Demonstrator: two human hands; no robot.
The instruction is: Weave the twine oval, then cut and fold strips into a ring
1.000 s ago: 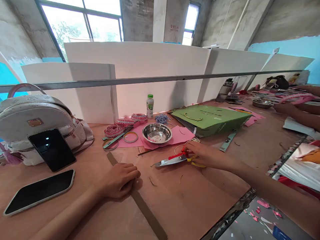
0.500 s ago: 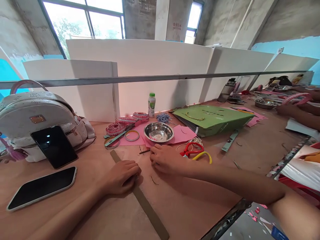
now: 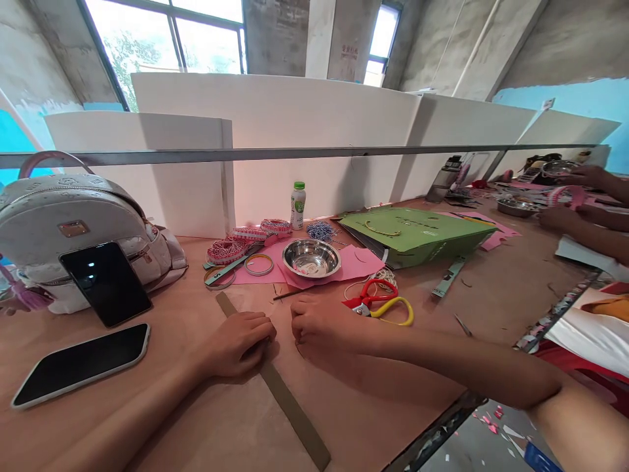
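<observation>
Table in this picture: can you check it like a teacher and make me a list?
Surface: tan table top, with bits of scrap on it.
Job's things: cardboard strip; scissors with red and yellow handles.
Clutter: steel bowl, pink paper, green bag, ribbon rolls, bottle.
Hands: left hand rests on the strip; right hand is curled on the table, near the scissors.
Cables: nothing seen.
Surroundings: white boards, window, another person's hands.
</observation>
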